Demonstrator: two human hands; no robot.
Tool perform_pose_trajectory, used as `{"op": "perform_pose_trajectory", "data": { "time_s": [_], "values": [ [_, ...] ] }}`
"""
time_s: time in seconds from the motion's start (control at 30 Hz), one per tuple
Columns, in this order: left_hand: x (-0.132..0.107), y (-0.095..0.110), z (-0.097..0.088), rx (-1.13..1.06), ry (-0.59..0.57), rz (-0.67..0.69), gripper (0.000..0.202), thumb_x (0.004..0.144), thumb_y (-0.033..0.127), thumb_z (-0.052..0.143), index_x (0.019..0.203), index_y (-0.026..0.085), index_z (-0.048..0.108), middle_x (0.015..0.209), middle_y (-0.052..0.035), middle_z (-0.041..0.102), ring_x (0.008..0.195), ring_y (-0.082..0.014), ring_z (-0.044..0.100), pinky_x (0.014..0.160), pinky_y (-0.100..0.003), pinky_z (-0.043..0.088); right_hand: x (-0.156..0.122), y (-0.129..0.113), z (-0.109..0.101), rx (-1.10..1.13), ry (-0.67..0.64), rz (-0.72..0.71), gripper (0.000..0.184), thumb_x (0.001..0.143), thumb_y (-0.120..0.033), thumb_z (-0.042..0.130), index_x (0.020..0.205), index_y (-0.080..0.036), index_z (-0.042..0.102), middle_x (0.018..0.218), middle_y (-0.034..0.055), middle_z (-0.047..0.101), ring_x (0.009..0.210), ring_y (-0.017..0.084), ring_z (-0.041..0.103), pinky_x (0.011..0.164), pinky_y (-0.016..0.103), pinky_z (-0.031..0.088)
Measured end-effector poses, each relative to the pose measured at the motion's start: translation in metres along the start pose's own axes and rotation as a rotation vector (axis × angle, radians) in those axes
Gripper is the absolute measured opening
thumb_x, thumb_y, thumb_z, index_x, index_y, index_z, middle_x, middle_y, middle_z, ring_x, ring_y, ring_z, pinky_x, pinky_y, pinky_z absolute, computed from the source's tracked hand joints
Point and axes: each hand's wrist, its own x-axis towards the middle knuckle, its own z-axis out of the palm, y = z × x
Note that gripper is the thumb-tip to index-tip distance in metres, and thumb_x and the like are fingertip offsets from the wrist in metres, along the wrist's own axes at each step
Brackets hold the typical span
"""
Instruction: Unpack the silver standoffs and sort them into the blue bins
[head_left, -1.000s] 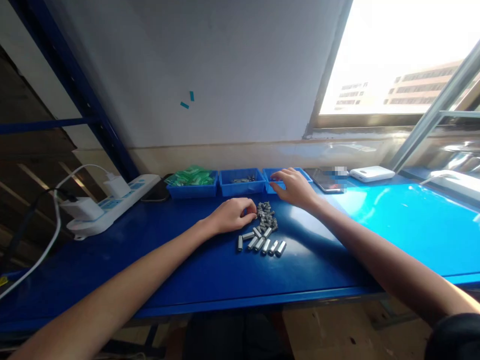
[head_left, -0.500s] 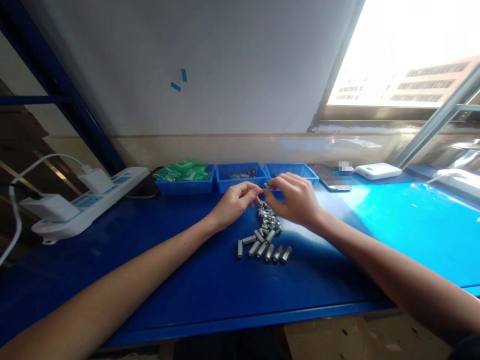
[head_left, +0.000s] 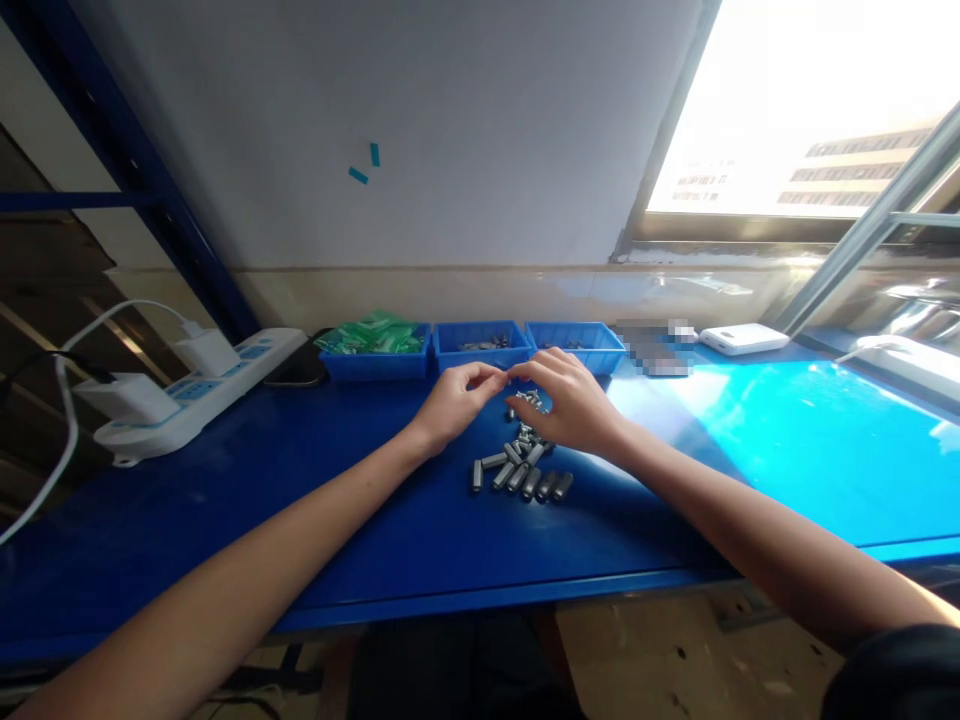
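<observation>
My left hand [head_left: 454, 400] and my right hand [head_left: 566, 398] meet fingertip to fingertip just above a pile of small grey metal cylinders [head_left: 525, 460] on the blue table [head_left: 420, 520]. Both hands are pinched together on a tiny part between them, too small to name. A neat row of the cylinders lies at the near side of the pile. Behind the hands stand three blue bins: the left bin [head_left: 375, 362] holds green bags, the middle bin [head_left: 480, 352] and the right bin [head_left: 592, 348] hold small metal parts.
A white power strip [head_left: 202, 395] with plugged chargers and cables lies at the left. A dark phone [head_left: 296, 375] sits beside the left bin. Another phone [head_left: 656, 358] and a white power bank [head_left: 742, 338] lie at the right by the window.
A second ago my left hand rested on the pile and my right hand reached into the right bin. Both have since risen and come together above the pile.
</observation>
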Motion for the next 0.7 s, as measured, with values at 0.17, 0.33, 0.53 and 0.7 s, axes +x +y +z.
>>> {"op": "perform_pose_trajectory", "data": {
  "time_s": [0.17, 0.33, 0.53, 0.7],
  "values": [
    [-0.002, 0.006, -0.002, -0.153, -0.052, -0.024, 0.040, 0.079, 0.053, 0.064, 0.086, 0.014, 0.069, 0.085, -0.0048, 0.069, 0.081, -0.0168, 0.060, 0.073, -0.026, 0.044, -0.002, -0.003, -0.001, -0.056, 0.123, -0.045, 0.013, 0.091, -0.027, 0.053, 0.093, -0.019, 0.063, 0.081, 0.0045, 0.066, 0.077, 0.019, 0.055, 0.073, 0.032, 0.041],
    [-0.003, 0.005, 0.000, -0.055, -0.079, 0.014, 0.049, 0.086, 0.060, 0.050, 0.091, 0.014, 0.069, 0.084, -0.0056, 0.069, 0.079, -0.0176, 0.060, 0.071, -0.027, 0.044, 0.003, -0.003, -0.008, -0.126, 0.197, -0.075, 0.015, 0.091, -0.028, 0.051, 0.085, -0.020, 0.062, 0.076, 0.0034, 0.064, 0.072, 0.018, 0.054, 0.069, 0.031, 0.039],
    [-0.003, -0.003, -0.002, 0.591, -0.239, 0.331, 0.027, 0.091, 0.033, 0.050, 0.106, 0.021, 0.068, 0.103, -0.0070, 0.068, 0.098, -0.0221, 0.058, 0.088, -0.034, 0.043, 0.007, 0.041, -0.020, -0.327, 0.174, 0.261, 0.019, 0.089, -0.030, 0.051, 0.096, -0.018, 0.064, 0.091, 0.0099, 0.066, 0.089, 0.025, 0.056, 0.076, 0.036, 0.040],
    [-0.003, -0.005, -0.005, 0.808, -0.284, 0.372, 0.019, 0.088, 0.031, 0.054, 0.099, 0.021, 0.067, 0.102, -0.0059, 0.067, 0.099, -0.0229, 0.057, 0.086, -0.035, 0.043, 0.000, 0.042, -0.009, -0.160, -0.109, 0.303, 0.024, 0.086, -0.035, 0.057, 0.100, -0.018, 0.066, 0.089, 0.0076, 0.067, 0.088, 0.025, 0.057, 0.079, 0.036, 0.041]
  ]
}}
